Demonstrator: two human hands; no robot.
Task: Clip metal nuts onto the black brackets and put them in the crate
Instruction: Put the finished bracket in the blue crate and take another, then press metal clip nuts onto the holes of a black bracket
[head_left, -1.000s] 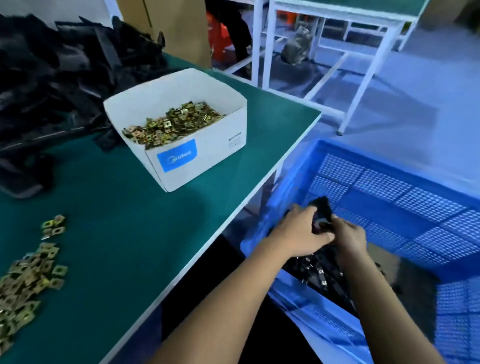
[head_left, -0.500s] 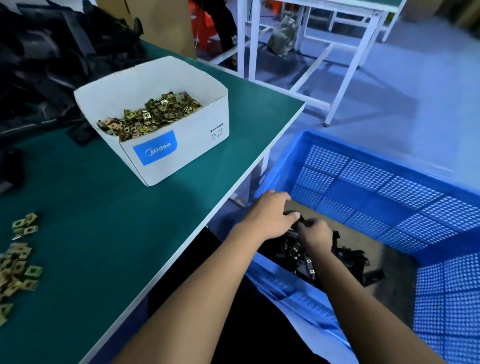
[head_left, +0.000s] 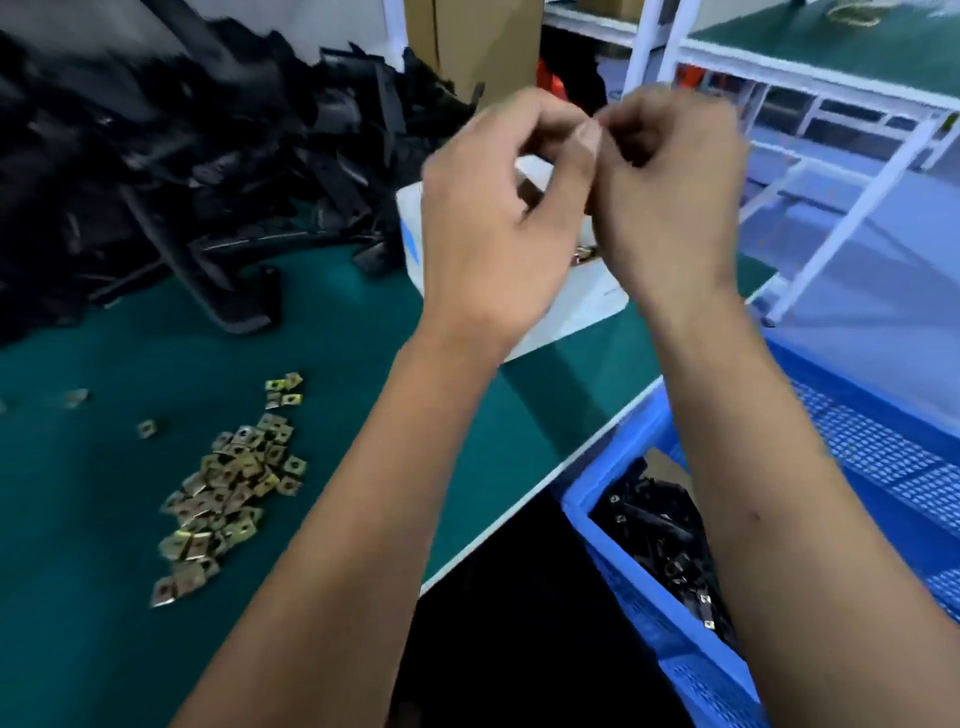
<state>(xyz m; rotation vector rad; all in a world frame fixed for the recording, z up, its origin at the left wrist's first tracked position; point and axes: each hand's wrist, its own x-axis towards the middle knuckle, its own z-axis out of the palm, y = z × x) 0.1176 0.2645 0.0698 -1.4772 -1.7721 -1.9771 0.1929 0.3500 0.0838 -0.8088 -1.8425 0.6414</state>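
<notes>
Head view: both hands, left (head_left: 493, 228) & right (head_left: 670, 208), raised over worktop (head_left: 363, 338), fingers curled, tips meeting; can't tell if anything's held. Brackets (head_left: 182, 156) piled rear-left, nuts (head_left: 228, 488) loose, finished ones in crate (head_left: 623, 561). Between cycles, prob.; next: pick bracket + nut.

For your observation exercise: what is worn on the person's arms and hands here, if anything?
Nothing shows. Both forearms are bare up to the frame's lower edge, with no sleeves in view. The left hand and right hand carry no gloves, and no watch, ring or wristband is visible on either.
</notes>
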